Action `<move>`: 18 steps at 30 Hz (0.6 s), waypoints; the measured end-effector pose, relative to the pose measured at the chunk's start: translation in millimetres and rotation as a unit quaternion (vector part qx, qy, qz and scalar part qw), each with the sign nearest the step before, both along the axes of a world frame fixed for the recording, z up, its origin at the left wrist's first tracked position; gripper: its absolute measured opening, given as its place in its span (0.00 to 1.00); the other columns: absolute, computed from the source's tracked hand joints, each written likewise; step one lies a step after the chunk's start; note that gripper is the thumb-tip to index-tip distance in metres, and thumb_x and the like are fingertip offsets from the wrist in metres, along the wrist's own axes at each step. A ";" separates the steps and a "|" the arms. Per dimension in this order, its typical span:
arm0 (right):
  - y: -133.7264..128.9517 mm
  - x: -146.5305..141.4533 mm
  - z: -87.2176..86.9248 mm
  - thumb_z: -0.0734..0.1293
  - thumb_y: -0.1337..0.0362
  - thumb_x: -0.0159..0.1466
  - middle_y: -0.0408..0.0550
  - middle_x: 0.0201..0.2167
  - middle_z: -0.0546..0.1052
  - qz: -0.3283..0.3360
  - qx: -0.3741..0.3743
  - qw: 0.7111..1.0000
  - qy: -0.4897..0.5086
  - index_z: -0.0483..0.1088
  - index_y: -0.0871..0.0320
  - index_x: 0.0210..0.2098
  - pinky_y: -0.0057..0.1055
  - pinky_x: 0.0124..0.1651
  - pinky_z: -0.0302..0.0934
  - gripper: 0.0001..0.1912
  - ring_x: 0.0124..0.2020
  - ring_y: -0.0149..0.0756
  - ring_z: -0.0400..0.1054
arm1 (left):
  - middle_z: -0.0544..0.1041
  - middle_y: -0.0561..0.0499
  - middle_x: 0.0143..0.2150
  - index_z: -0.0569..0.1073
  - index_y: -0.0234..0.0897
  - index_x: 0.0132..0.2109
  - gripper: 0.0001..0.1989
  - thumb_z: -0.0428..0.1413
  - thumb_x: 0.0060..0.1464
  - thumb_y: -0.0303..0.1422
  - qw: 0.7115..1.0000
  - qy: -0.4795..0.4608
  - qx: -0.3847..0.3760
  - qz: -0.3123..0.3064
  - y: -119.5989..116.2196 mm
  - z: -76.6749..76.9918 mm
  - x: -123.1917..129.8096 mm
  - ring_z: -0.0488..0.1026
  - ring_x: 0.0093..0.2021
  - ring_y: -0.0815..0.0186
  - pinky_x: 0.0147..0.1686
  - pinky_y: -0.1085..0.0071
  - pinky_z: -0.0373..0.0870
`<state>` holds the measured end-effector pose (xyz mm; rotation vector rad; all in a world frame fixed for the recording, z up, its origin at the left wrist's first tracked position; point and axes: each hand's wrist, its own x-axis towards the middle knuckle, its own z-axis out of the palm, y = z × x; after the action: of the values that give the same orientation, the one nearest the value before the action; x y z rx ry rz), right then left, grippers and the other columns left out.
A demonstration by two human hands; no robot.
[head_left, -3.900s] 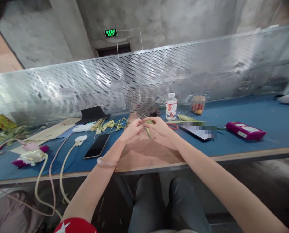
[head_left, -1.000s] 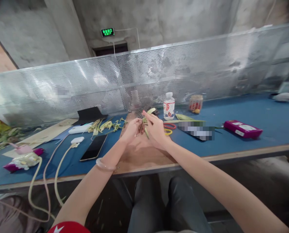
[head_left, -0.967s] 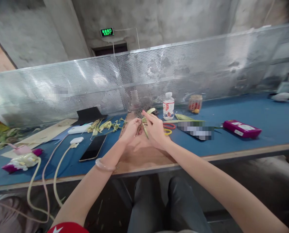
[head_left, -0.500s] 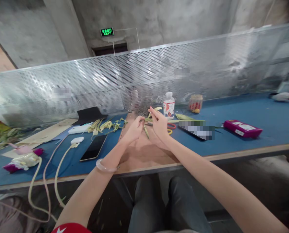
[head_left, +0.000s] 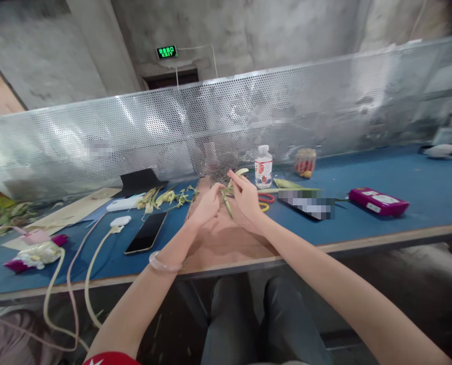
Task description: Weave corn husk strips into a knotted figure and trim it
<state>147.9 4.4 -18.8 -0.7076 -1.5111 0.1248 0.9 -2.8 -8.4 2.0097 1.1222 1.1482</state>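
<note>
- Our left hand (head_left: 206,205) pinches a green plant piece (head_left: 228,207) at centre frame.
- Our right hand (head_left: 248,198), fingers narrowed, steadies it over the brown board (head_left: 226,248).

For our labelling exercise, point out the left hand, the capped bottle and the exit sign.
Left hand (head_left: 208,204), head view, back of the hand.
Capped bottle (head_left: 263,171), head view, printed label.
Exit sign (head_left: 166,52), head view, lit face.
</note>
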 end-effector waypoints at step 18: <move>1.9 -0.4 -1.1 0.55 0.70 0.65 0.55 0.42 0.73 0.012 0.010 0.998 -0.054 0.67 0.61 0.54 0.34 0.47 0.64 0.20 0.41 0.37 0.69 | 0.63 0.57 0.20 0.63 0.37 0.33 0.08 0.50 0.56 0.37 0.988 -0.136 -0.077 -0.019 4.4 4.8 2.8 0.56 0.17 0.75 0.17 0.77 0.50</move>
<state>147.5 6.3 -19.9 -0.6894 -1.6219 0.0912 3.7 1.6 -3.6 1.6924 0.9970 1.2335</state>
